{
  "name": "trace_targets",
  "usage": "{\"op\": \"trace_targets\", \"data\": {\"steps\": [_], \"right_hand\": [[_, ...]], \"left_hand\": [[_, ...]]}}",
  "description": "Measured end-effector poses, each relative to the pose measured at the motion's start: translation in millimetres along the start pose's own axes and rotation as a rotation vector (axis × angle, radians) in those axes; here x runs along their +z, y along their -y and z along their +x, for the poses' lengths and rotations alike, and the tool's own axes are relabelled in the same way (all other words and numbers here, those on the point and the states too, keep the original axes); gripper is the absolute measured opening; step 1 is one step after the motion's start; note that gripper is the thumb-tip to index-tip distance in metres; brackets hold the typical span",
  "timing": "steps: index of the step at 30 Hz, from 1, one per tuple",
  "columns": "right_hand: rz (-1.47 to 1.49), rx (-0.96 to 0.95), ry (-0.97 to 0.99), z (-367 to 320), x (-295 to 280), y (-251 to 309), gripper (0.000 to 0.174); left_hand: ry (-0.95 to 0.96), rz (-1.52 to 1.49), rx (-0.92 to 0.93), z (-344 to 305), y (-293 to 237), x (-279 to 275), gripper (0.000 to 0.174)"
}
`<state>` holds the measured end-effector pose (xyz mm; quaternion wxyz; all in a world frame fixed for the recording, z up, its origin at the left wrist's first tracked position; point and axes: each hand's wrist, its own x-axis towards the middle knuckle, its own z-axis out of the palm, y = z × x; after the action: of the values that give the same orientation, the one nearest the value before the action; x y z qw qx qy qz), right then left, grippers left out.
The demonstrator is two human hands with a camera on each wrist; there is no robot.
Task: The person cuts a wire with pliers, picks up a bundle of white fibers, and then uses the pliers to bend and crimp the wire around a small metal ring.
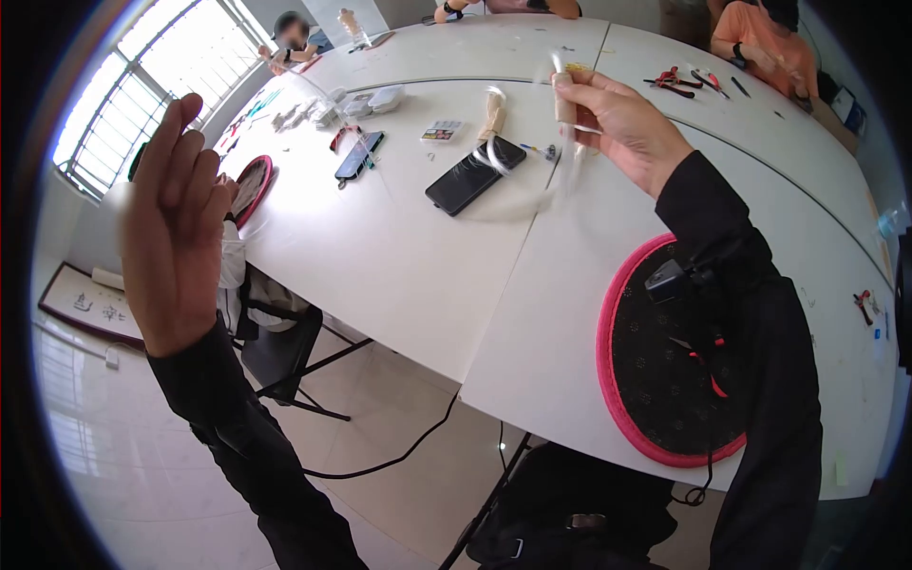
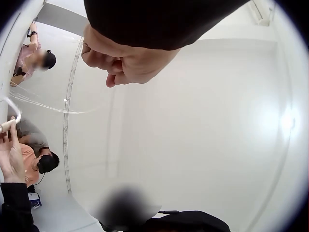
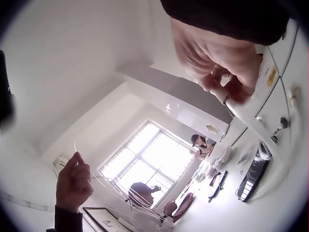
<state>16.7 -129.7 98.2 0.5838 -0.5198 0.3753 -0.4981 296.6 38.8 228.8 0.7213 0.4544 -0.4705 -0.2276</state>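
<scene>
Item: 1 tan-wrapped bundle point(image 1: 563, 104) of white strands, raised above the table point(image 1: 404, 275), long axis roughly up-and-down in the head view. Right hand point(image 1: 627, 128): thumb and fingers pinch the bundle; the nearer hand. Left hand point(image 1: 179, 223): raised well apart, off to the bundle's left, fingers curled, apparently pinching fine pale strands point(image 2: 48, 106), which extend between the 2 hands; exact grip unclear. Near, on the tabletop: 1 black phone point(image 1: 475, 178).
</scene>
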Motion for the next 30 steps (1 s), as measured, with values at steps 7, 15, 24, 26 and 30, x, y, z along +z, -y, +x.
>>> {"op": "trace_targets", "data": {"steps": [7,15,24,26,30], "right_hand": [[0.106,-0.021,-0.056,8.8,29.6,-13.5,0.03],[0.177,0.094,-0.07,25.3,16.9,-42.5,0.031],[-0.068,0.003,0.409,-63.3,35.1,1.5,0.066],[-0.176,-0.013,0.663,-77.3,11.9,26.5,0.063],[-0.246,0.045,0.438,-91.6,-43.9,63.7,0.044]], "left_hand": [[0.177,-0.091,-0.13,-9.5,16.4,-14.2,0.025],[0.499,-0.156,-0.268,-11.9,27.6,-18.2,0.024],[0.499,0.158,-0.356,-46.1,43.7,46.3,0.029],[0.474,0.104,-0.268,-41.3,66.9,68.7,0.035],[0.603,-0.049,-0.382,-26.0,93.8,88.9,0.037]]}}
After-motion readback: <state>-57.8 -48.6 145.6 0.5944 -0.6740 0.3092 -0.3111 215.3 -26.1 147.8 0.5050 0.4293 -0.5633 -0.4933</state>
